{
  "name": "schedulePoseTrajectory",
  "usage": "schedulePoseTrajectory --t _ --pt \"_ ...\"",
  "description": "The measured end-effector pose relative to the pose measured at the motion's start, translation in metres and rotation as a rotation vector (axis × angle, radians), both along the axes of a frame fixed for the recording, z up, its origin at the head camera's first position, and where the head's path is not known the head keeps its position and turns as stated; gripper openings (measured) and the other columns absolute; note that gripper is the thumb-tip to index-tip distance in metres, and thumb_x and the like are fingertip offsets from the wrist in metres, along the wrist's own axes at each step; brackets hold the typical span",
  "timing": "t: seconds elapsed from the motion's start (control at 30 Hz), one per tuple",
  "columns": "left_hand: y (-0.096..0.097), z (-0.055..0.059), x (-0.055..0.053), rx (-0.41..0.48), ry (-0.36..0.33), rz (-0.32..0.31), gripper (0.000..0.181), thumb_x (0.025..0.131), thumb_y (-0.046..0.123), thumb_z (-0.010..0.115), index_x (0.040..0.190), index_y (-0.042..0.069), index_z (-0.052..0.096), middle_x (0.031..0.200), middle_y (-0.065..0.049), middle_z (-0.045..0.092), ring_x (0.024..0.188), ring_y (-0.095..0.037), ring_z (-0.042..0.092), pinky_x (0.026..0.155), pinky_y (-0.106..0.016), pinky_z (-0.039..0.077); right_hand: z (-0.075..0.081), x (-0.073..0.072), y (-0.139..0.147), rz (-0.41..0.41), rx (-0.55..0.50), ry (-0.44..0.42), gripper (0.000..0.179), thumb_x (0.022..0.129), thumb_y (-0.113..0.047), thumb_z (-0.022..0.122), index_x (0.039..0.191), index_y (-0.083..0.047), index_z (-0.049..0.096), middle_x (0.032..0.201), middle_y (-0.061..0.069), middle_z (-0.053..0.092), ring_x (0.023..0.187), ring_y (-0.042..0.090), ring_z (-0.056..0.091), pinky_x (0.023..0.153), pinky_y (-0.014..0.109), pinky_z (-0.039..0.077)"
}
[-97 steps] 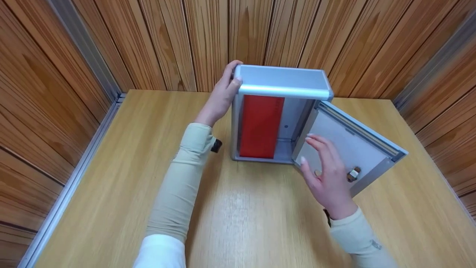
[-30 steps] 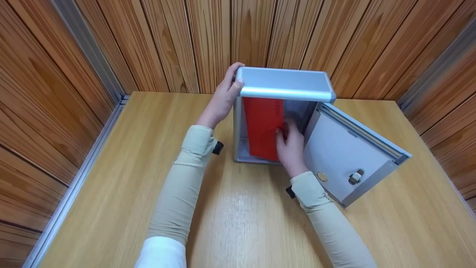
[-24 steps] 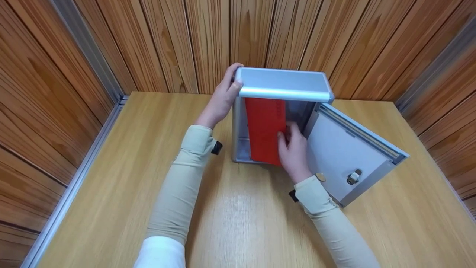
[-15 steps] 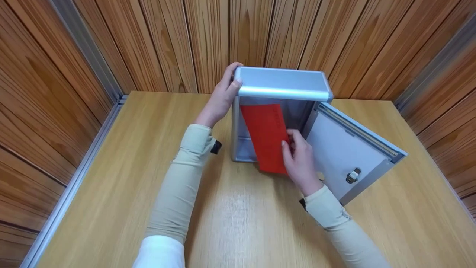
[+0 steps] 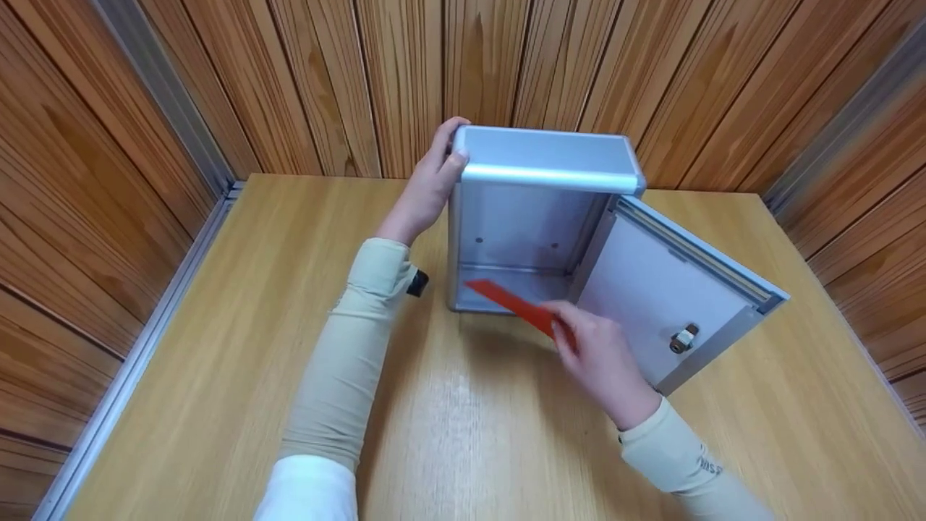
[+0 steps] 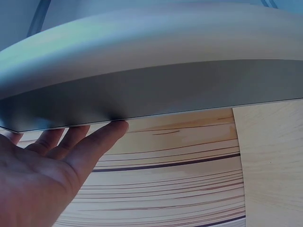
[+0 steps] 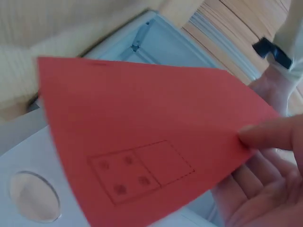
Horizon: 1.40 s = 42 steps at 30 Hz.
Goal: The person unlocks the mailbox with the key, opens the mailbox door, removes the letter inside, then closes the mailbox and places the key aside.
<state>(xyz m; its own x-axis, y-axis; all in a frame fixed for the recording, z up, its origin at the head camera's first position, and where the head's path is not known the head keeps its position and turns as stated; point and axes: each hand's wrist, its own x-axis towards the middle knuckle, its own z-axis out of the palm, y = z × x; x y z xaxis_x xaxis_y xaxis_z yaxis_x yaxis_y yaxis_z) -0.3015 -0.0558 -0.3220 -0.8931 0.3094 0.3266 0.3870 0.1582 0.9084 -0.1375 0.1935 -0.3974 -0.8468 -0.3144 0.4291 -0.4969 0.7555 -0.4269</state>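
Observation:
A silver-grey metal mailbox (image 5: pixel 550 153) stands upright on the table, its door (image 5: pixel 651 289) swung out to the right. At the box's upper left corner my left hand (image 5: pixel 425 189) grips it, thumb at the front edge and fingers reaching round the back; the left wrist view shows those fingers along the side panel (image 6: pixel 175 90). My right hand (image 5: pixel 599 358) pinches a red envelope (image 5: pixel 508 300) between thumb and fingers, in front of the box's opening. Seen nearly edge-on from the head, the envelope shows a printed stamp box in the right wrist view, low on its face (image 7: pixel 142 104).
A cam lock (image 5: pixel 684 338) sits on the door's inner face, which also has a round hole (image 7: pixel 34 196). The door's free edge juts toward the front right. Wood-plank walls (image 5: pixel 318 87) enclose the wooden table (image 5: pixel 463 434), with a metal rail (image 5: pixel 137 354) along its left side.
My right hand reached into the mailbox, took hold of the red envelope and drew it out toward the front, tilting it flatter. My left hand stays on the box's corner.

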Motion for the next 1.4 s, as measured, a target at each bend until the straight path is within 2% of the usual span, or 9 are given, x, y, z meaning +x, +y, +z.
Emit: schedulePoseTrajectory --t 0.1,0.2,0.3,0.47,0.57,0.83,1.1,1.23,1.4 --pt "0.000 0.001 0.000 0.002 -0.003 0.006 0.060 0.090 0.047 0.038 0.144 0.025 0.027 0.138 -0.004 0.039 0.118 -0.022 0.042 0.092 -0.046 0.037 -0.009 0.005 -0.001 0.086 0.091 0.018 0.034 0.081 0.002 0.069 0.113 -0.010 0.068 0.102 0.004 0.070 0.080 0.014 0.066 0.070 0.031 0.054" --pt "0.001 0.000 0.000 0.000 -0.012 0.006 0.059 0.090 0.047 0.038 0.144 0.027 0.026 0.140 -0.003 0.038 0.119 -0.022 0.042 0.092 -0.045 0.037 -0.019 0.011 -0.002 0.162 0.136 -0.008 0.033 0.083 0.003 0.066 0.114 -0.009 0.067 0.109 0.004 0.069 0.095 0.015 0.065 0.078 0.034 0.053" --pt "0.002 0.000 0.000 -0.001 -0.008 -0.004 0.058 0.090 0.047 0.038 0.143 0.028 0.027 0.139 -0.003 0.038 0.118 -0.022 0.041 0.092 -0.044 0.037 -0.027 0.017 -0.002 0.199 0.171 -0.093 0.034 0.084 -0.001 0.067 0.115 -0.013 0.067 0.116 0.004 0.066 0.106 0.017 0.062 0.085 0.037 0.050" --pt "0.002 0.003 0.000 -0.008 0.006 -0.014 0.057 0.091 0.044 0.038 0.144 0.026 0.026 0.137 -0.005 0.038 0.117 -0.023 0.041 0.090 -0.042 0.037 -0.034 0.024 -0.003 0.229 0.239 -0.272 0.039 0.084 -0.011 0.071 0.122 -0.016 0.065 0.125 0.003 0.062 0.114 0.019 0.058 0.088 0.039 0.048" --pt "0.002 0.005 0.000 -0.013 -0.004 -0.011 0.058 0.092 0.043 0.039 0.145 0.027 0.024 0.141 -0.005 0.037 0.119 -0.023 0.040 0.091 -0.043 0.037 -0.038 0.025 -0.005 0.240 0.274 -0.317 0.041 0.084 -0.013 0.071 0.125 -0.016 0.064 0.128 0.004 0.060 0.117 0.021 0.056 0.089 0.040 0.047" --pt "0.002 0.005 0.000 -0.014 -0.010 0.000 0.058 0.090 0.047 0.039 0.144 0.030 0.025 0.141 -0.004 0.037 0.121 -0.022 0.040 0.093 -0.044 0.037 -0.049 0.026 -0.006 0.307 0.288 -0.338 0.039 0.085 -0.012 0.071 0.123 -0.013 0.065 0.120 0.002 0.064 0.112 0.020 0.059 0.090 0.040 0.047" --pt "0.000 0.004 0.002 -0.007 0.006 0.004 0.056 0.092 0.047 0.038 0.143 0.028 0.026 0.139 -0.004 0.039 0.119 -0.022 0.042 0.092 -0.045 0.038 -0.059 0.023 -0.008 0.312 0.309 -0.412 0.038 0.084 -0.016 0.073 0.121 -0.015 0.066 0.116 -0.001 0.066 0.110 0.019 0.060 0.092 0.042 0.046" --pt "0.000 0.003 0.002 -0.007 0.003 0.006 0.058 0.091 0.048 0.038 0.144 0.028 0.026 0.138 -0.003 0.039 0.118 -0.022 0.043 0.091 -0.044 0.038 -0.065 0.022 -0.008 0.326 0.301 -0.399 0.037 0.083 -0.017 0.073 0.120 -0.015 0.067 0.115 0.000 0.066 0.111 0.019 0.060 0.094 0.044 0.044" --pt "0.000 0.001 0.001 -0.009 0.001 -0.006 0.060 0.091 0.048 0.038 0.145 0.025 0.025 0.137 -0.004 0.039 0.118 -0.022 0.042 0.091 -0.043 0.037 -0.071 0.019 -0.006 0.353 0.301 -0.338 0.031 0.086 -0.013 0.070 0.117 -0.013 0.068 0.117 0.002 0.065 0.112 0.020 0.059 0.095 0.043 0.043"
